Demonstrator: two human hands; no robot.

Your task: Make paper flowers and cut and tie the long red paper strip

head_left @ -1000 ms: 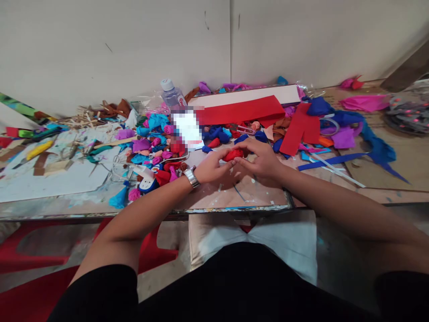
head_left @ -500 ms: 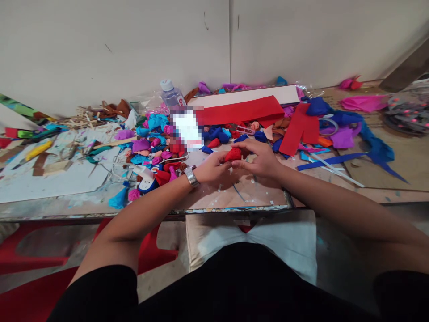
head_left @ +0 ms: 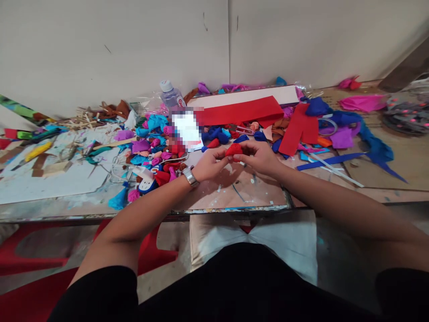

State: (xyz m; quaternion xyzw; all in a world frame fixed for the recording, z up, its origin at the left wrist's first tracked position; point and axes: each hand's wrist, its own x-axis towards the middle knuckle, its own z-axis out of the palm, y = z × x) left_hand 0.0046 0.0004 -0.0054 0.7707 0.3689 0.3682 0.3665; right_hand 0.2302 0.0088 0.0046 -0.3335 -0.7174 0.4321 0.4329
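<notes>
- Your left hand (head_left: 212, 163) is mostly closed, its thumb and fingers pinching the left side of a crumpled red piece (head_left: 233, 150).
- Your right hand (head_left: 263, 157) has its fingers bent in, thumb and fingertips gripping the same piece from the right.
- That piece sits between your two hands, over the near middle of the tabletop (head_left: 264, 194).
- Left of your hands you have a heap of colored crumpled pieces (head_left: 140, 145), with a blue-and-white power strip (head_left: 146, 184) at its near side.
- Beyond your hands lies a long red strip (head_left: 241, 112); a bottle (head_left: 173, 97) stands at its far left.
- To your right, a blue strip (head_left: 330, 161) lies near your forearm.
</notes>
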